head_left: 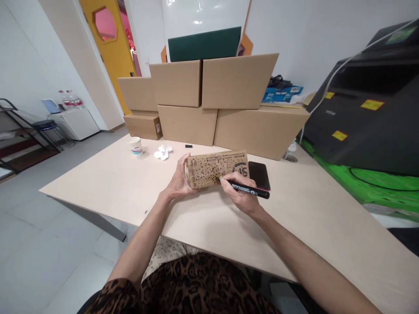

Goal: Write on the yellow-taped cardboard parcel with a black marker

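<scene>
A small flat cardboard box (214, 168) with black printing and many dark marks lies on the beige table (114, 183). My left hand (180, 179) grips the box's left end, fingers curled round it. My right hand (240, 192) is closed on a black marker pen (252, 190), its tip touching the box's near face. A black phone (259, 175) lies just right of the box.
Large cardboard boxes (209, 102) are stacked along the table's far edge. A paper cup (135, 145) and crumpled tissue (163, 152) sit at left. A big black printer (369, 104) stands at right above a green surface (369, 181). A yellow door (108, 48) is behind.
</scene>
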The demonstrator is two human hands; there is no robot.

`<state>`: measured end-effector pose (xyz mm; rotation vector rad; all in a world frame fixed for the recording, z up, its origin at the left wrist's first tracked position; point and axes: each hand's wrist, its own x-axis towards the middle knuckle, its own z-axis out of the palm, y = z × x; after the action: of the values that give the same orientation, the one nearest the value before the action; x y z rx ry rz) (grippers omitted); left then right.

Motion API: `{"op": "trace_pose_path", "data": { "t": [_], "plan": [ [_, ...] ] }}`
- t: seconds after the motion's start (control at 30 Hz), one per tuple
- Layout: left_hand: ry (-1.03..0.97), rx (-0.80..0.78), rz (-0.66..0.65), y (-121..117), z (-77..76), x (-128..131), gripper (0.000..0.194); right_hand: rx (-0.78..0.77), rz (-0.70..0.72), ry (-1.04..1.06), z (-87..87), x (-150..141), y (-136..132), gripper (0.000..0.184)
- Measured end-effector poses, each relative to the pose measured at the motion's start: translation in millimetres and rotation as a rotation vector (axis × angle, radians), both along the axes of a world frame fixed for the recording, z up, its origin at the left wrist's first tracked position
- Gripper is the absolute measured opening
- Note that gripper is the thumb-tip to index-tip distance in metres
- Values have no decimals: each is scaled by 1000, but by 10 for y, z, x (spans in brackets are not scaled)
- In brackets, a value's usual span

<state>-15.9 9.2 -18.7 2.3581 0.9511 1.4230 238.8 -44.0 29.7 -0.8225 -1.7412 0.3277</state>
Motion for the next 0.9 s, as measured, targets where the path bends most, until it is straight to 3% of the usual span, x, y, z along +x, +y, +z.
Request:
{"op": "trace_pose_path", "data": {
  "t": [0.9],
  "plan": [
    [8,9,8,-16,22,11,137,-27,1,37,-61,114,91,21]
  ]
}}
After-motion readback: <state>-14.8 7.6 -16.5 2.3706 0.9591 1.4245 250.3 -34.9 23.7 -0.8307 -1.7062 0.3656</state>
